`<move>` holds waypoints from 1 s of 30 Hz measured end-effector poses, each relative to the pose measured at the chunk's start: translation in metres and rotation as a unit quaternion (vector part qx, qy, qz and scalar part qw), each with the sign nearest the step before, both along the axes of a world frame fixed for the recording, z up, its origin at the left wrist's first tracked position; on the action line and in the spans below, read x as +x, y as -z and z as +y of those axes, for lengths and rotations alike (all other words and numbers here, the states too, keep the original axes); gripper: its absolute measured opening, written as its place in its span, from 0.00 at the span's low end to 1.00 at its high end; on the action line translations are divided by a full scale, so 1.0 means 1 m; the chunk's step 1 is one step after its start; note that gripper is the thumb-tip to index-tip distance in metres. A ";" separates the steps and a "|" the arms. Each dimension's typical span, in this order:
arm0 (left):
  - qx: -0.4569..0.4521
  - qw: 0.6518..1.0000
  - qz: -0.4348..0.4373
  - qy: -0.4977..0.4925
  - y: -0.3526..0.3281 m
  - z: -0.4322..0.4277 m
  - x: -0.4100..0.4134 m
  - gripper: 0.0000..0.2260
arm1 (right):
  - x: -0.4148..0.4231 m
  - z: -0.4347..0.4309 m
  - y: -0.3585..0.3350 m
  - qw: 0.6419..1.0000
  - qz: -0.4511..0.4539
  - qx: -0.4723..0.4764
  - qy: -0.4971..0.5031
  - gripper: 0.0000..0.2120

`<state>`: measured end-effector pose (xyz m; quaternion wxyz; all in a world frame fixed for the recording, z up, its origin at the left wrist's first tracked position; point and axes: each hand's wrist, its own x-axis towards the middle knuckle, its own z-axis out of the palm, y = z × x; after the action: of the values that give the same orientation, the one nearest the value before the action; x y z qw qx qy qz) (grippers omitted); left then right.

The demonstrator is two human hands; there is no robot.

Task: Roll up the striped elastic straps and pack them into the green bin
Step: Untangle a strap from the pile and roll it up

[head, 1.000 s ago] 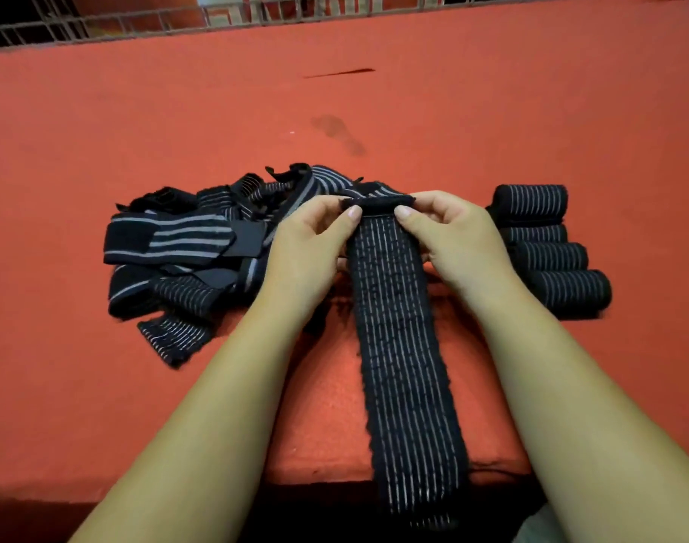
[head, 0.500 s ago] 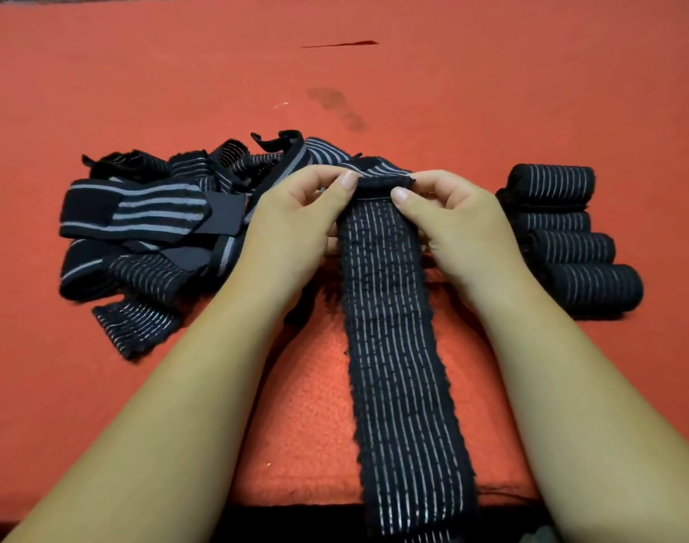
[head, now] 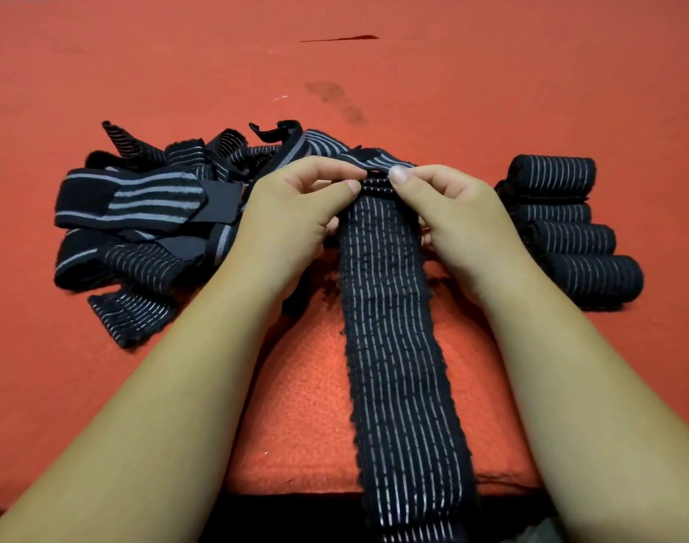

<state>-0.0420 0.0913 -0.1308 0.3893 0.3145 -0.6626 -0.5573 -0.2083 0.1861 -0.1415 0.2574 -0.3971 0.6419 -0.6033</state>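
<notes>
Strap (head: 393, 346) laid lengthwise on tabletop (head: 491, 92), near end hung over edge. Its far end is pinched by L grip (head: 295, 217) and R grip (head: 452, 213), both clenched on it. Unrolled pile (head: 147, 221) left of strap, finished rolls (head: 562, 229) right of it. Green bin not seen. Est.: first turn should be kept tight & square to strap edges, tension even both sides, else roll likely telescopes.

Red felt-covered tabletop (head: 491, 92), nap coarse up close. Toward the far side, a dark smudged stain (head: 333, 98); beyond it, a thin dark-red streak (head: 339, 38). Just left of the stain, a tiny white fleck (head: 280, 98). Along the near edge (head: 295, 491), black shadow below.
</notes>
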 end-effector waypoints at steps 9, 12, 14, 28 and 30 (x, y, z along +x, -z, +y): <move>-0.007 1.000 0.001 0.008 0.002 -0.002 0.000 0.11 | -0.006 0.002 0.003 1.000 0.014 0.006 -0.007 0.07; 0.021 1.000 0.007 0.006 0.002 -0.004 0.000 0.13 | -0.005 0.001 0.002 1.000 -0.008 -0.012 -0.018 0.06; 0.021 1.000 -0.002 0.016 0.002 -0.004 0.000 0.11 | -0.005 0.001 0.002 0.999 -0.016 -0.029 -0.027 0.07; 0.050 0.997 0.033 0.047 0.002 -0.003 -0.001 0.08 | -0.005 0.003 0.001 0.996 -0.066 -0.053 -0.036 0.07; 0.071 0.996 0.041 0.046 0.002 -0.003 0.000 0.08 | -0.005 0.003 0.001 0.995 -0.071 -0.060 -0.047 0.08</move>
<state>-0.0423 0.0884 -0.1330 0.3667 0.2879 -0.6185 -0.6325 -0.2135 0.1891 -0.1423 0.3062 -0.3980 0.5648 -0.6548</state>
